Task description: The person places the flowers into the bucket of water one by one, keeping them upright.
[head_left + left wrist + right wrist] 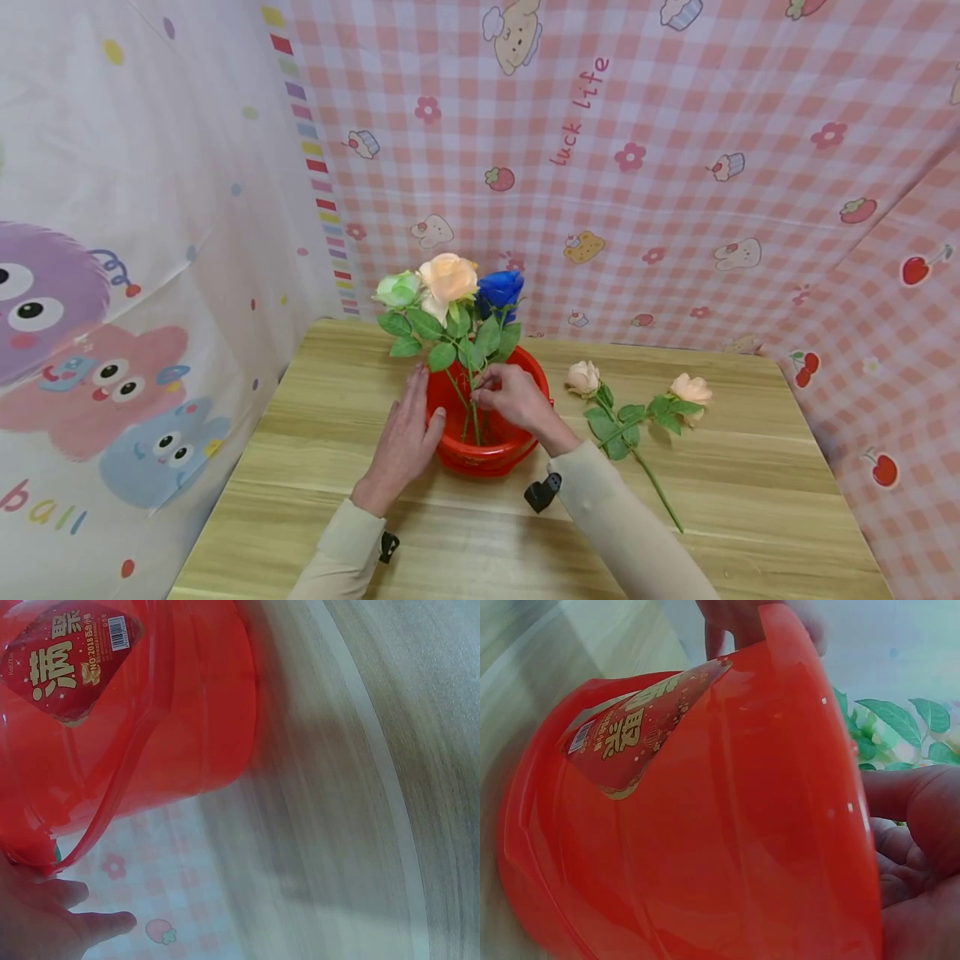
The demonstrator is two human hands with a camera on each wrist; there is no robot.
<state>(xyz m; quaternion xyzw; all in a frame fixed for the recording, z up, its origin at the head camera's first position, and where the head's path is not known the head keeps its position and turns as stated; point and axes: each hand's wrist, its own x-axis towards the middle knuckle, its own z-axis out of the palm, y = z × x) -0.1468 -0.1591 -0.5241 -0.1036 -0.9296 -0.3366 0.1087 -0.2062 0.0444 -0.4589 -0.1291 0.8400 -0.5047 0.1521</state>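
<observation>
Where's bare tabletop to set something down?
Table: bare left of the left hand, to the left edge; right of the loose roses, to the right edge; narrower in front of the red bucket, between the sleeves. Crowded: inside the bucket, with standing flowers and the right hand at their stems.

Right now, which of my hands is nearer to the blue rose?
Right. Your right hand is below the blue rose, at the stems in the red bucket; your left hand is farther off, at the bucket's left side.
</observation>
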